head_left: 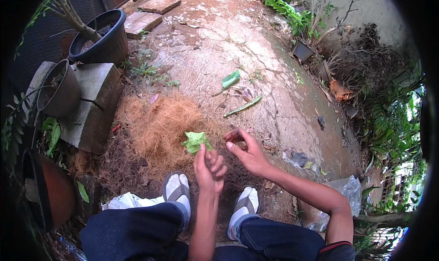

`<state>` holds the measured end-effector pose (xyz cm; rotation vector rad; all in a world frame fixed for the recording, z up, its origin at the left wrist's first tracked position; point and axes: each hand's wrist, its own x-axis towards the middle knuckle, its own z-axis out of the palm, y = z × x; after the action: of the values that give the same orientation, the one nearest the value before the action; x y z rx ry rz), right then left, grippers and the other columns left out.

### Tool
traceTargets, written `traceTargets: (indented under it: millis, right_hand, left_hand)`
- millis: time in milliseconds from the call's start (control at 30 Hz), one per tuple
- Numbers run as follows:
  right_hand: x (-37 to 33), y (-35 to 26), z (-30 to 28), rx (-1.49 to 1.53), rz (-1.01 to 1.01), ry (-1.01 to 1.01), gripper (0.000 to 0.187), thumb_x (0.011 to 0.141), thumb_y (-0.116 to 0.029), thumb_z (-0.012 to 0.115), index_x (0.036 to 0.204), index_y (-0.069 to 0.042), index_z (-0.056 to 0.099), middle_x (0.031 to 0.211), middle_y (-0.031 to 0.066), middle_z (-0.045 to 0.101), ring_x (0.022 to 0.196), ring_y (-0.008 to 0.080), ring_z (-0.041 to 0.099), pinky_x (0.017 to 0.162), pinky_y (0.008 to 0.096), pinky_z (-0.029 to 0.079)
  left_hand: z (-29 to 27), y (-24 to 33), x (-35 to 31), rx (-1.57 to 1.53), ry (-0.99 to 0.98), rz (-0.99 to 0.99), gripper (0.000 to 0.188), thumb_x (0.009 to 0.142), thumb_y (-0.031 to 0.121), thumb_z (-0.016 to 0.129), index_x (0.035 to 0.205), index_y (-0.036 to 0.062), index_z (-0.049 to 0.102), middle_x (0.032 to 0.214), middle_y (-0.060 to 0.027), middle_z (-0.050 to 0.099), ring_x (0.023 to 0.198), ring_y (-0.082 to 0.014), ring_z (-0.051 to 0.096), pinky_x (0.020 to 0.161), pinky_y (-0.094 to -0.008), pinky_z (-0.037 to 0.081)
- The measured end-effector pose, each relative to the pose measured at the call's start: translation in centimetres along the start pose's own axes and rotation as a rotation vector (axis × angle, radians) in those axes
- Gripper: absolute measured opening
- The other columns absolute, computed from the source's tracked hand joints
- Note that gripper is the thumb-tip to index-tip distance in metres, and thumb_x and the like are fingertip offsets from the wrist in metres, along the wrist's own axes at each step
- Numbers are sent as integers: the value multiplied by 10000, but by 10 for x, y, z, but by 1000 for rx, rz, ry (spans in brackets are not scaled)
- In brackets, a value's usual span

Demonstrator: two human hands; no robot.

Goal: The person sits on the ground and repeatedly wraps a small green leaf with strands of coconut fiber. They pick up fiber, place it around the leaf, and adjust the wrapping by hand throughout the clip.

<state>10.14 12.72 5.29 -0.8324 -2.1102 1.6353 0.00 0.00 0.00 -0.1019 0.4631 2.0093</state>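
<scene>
My left hand (210, 170) pinches a crumpled light green leaf (195, 142) between thumb and fingertips, the leaf standing up above them. To its right, my right hand (249, 155) is raised with curved fingers and a gap between thumb and forefinger; nothing shows in it. Both hands hover over dark loose soil (231, 169). Just beyond the leaf lies a heap of orange-brown coconut fibre (162, 119), partly hidden behind it.
At the left, a dark round pot (116, 41) with a woody plant and a smaller pot (61, 94) stand by concrete blocks (87, 128). Cut leaf pieces (231, 79) lie on the concrete ground (210, 50). A clear plastic bag (345, 197) is at right. My sandalled feet (178, 190) flank the soil.
</scene>
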Motion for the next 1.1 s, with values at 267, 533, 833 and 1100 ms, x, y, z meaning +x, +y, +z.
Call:
traceTargets:
  millis: [267, 533, 833, 1100]
  right_hand:
    - [3, 12, 4, -40, -51, 34, 238, 1024, -187, 611, 1208, -35, 609, 1167, 92, 674, 1119, 208, 643, 915, 387, 533]
    - [6, 21, 3, -23, -52, 39, 242, 1040, -178, 592, 1212, -9, 618, 1159, 99, 670, 1138, 204, 623, 1034, 377, 471]
    - [7, 14, -3, -21, -43, 54, 261, 1050, -211, 558, 1196, -5, 622, 1156, 131, 669, 1121, 243, 641, 1014, 402, 484]
    - [7, 15, -4, -50, -36, 29, 248, 1059, -202, 564, 1201, -7, 620, 1155, 89, 656, 1126, 184, 608, 1023, 355, 466]
  left_hand:
    - [23, 4, 0, 181, 278, 77, 261, 1076, 284, 584, 869, 143, 510, 655, 33, 425, 518, -54, 415, 435, -228, 351]
    - [13, 3, -2, 145, 101, -5, 299, 1069, 253, 575, 814, 141, 466, 587, 56, 373, 421, -38, 312, 351, -194, 253]
    - [43, 7, -4, 403, 210, 20, 385, 1067, 373, 544, 1177, 7, 599, 840, -52, 614, 642, -132, 570, 617, -269, 540]
    - [9, 1, 5, 15, 221, -116, 265, 1059, 346, 595, 1052, 82, 594, 753, -3, 548, 612, -100, 537, 558, -266, 512]
